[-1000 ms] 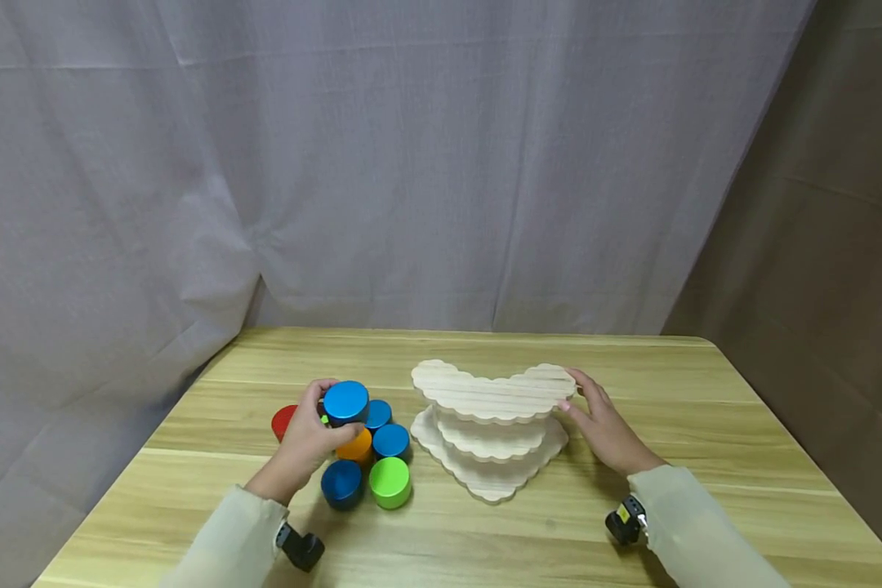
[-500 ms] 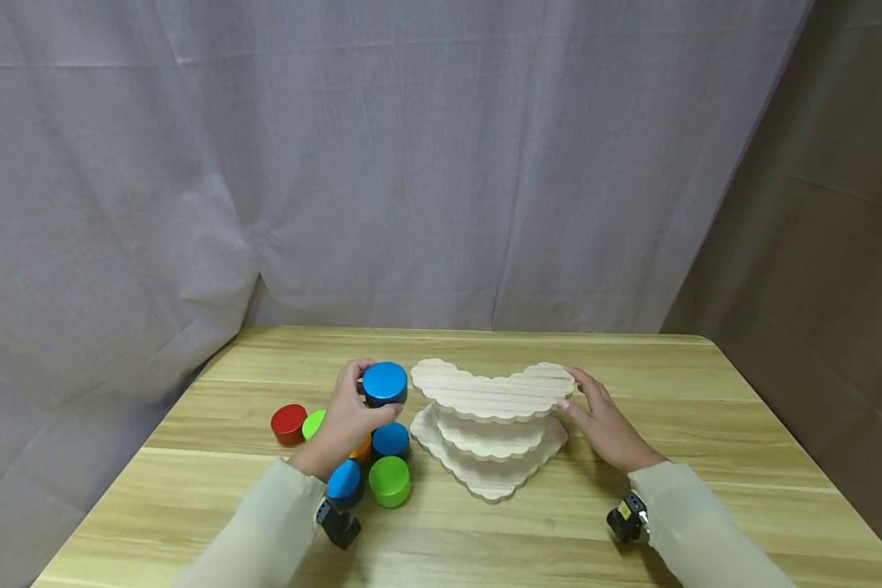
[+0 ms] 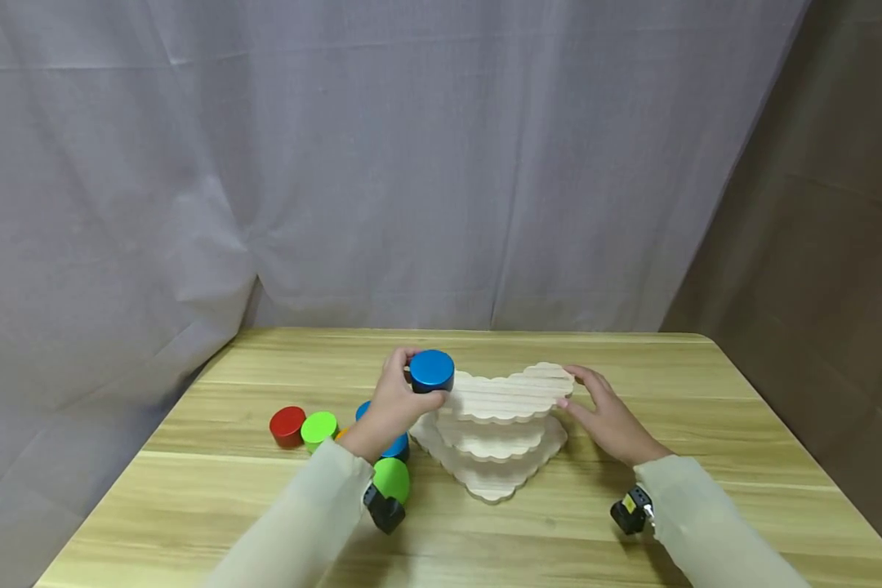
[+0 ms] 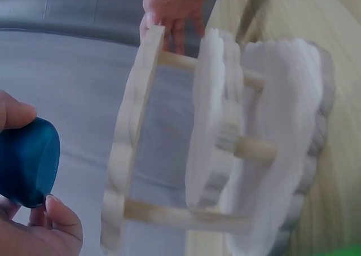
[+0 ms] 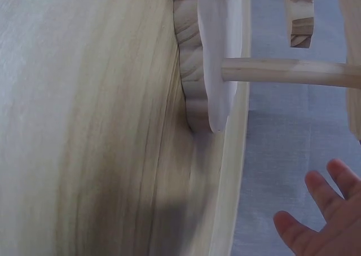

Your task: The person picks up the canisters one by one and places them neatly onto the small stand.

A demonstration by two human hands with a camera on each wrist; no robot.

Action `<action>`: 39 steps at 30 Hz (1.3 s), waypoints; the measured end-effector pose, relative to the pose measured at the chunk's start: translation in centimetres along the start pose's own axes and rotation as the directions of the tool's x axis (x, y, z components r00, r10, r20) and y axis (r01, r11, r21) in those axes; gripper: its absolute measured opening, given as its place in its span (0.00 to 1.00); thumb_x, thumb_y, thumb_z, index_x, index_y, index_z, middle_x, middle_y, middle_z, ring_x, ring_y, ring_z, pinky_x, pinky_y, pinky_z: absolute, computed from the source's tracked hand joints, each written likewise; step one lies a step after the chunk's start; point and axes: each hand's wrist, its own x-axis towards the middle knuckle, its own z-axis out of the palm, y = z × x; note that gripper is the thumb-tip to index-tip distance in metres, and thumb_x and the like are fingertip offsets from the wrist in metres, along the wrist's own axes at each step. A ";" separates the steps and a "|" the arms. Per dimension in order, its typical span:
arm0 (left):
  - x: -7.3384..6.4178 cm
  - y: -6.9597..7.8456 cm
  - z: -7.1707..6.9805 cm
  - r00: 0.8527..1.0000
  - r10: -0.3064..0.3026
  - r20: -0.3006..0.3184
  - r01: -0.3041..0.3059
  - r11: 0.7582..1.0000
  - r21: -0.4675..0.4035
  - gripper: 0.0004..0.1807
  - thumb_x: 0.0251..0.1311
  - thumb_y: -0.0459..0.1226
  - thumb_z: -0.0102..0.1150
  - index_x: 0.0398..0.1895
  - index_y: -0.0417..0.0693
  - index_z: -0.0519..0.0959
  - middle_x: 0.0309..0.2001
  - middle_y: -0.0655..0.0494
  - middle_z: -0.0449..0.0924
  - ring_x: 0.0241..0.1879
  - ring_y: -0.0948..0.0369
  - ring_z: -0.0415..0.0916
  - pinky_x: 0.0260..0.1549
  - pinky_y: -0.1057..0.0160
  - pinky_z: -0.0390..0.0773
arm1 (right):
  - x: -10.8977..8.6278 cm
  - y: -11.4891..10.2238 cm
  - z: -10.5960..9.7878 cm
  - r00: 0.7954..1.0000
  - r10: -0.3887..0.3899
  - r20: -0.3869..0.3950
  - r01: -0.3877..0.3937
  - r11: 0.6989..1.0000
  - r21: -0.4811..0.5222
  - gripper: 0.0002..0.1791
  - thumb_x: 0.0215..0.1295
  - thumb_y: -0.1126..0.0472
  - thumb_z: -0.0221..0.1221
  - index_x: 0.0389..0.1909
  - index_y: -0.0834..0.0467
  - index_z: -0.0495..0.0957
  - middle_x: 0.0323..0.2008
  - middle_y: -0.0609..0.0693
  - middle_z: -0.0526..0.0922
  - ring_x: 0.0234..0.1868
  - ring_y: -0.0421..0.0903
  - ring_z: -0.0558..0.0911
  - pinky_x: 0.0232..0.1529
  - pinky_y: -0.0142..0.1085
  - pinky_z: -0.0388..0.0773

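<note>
Two hands (image 3: pixel 393 404) (image 3: pixel 608 420); left holds blue cylinder (image 3: pixel 432 371), gap above wooden stand (image 3: pixel 510 397) edge.

"What hangs in front of you?"

"A gray curtain (image 3: pixel 441 163), creased across the upper left and bunched left of center, spans the top of the frame before me."

"And at right?"

"A darker, brownish drape (image 3: pixel 808 245) falls along the right edge. Across the lower frame, I face a wood-grain table (image 3: pixel 713 408), its far right corner rounded."
</note>
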 end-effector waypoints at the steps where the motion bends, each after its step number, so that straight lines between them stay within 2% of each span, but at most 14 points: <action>1: 0.1 0.2 0.2 1.000 0.000 0.003 0.000 1.000 -0.008 0.35 0.47 0.33 0.68 0.60 0.40 0.64 0.58 0.43 0.62 0.54 0.48 0.67 0.54 0.49 0.70 | 0.0 0.0 0.0 1.000 -0.004 0.000 0.004 1.000 0.003 0.35 0.72 0.48 0.51 0.72 0.60 0.53 0.71 0.65 0.51 0.68 0.66 0.56 0.60 0.67 0.55; 10: 1.3 1.6 3.1 1.000 -0.012 0.007 0.013 1.000 -0.025 0.36 0.46 0.33 0.70 0.60 0.40 0.64 0.57 0.42 0.63 0.57 0.47 0.67 0.56 0.48 0.70 | 0.1 0.3 0.1 0.998 -0.052 -0.035 0.053 0.998 0.046 0.28 0.75 0.56 0.46 0.70 0.64 0.55 0.69 0.68 0.53 0.66 0.68 0.58 0.60 0.65 0.57; 17: 2.2 2.2 5.5 0.999 0.040 0.002 -0.040 0.999 0.000 0.35 0.44 0.33 0.71 0.57 0.38 0.67 0.54 0.42 0.66 0.54 0.47 0.68 0.55 0.48 0.71 | 0.3 0.6 0.3 0.996 -0.076 -0.050 0.080 0.994 0.081 0.27 0.75 0.58 0.46 0.70 0.65 0.56 0.68 0.68 0.55 0.65 0.68 0.59 0.60 0.63 0.60; 22: 2.6 2.7 7.0 0.999 0.038 0.014 -0.039 0.999 0.017 0.34 0.44 0.34 0.72 0.56 0.42 0.67 0.54 0.44 0.66 0.54 0.49 0.68 0.55 0.49 0.71 | 0.5 0.6 0.3 0.997 -0.070 -0.033 0.072 0.993 0.089 0.27 0.76 0.59 0.44 0.71 0.64 0.54 0.69 0.68 0.53 0.65 0.66 0.60 0.60 0.63 0.59; 32: 3.5 3.4 9.8 0.998 0.046 0.047 -0.051 0.992 0.112 0.35 0.46 0.36 0.74 0.58 0.44 0.67 0.55 0.44 0.65 0.54 0.50 0.70 0.55 0.51 0.73 | 0.6 0.7 0.4 0.998 -0.056 -0.017 0.057 0.993 0.100 0.27 0.76 0.59 0.43 0.72 0.63 0.53 0.70 0.67 0.53 0.66 0.67 0.59 0.61 0.62 0.58; 39: 3.7 3.9 10.9 0.996 0.051 0.076 -0.067 0.970 0.232 0.36 0.46 0.39 0.75 0.59 0.45 0.67 0.56 0.47 0.67 0.54 0.52 0.70 0.54 0.53 0.73 | 0.9 0.8 0.7 1.000 -0.022 0.001 0.021 0.997 0.078 0.28 0.77 0.53 0.42 0.72 0.61 0.53 0.70 0.65 0.53 0.67 0.66 0.58 0.61 0.65 0.57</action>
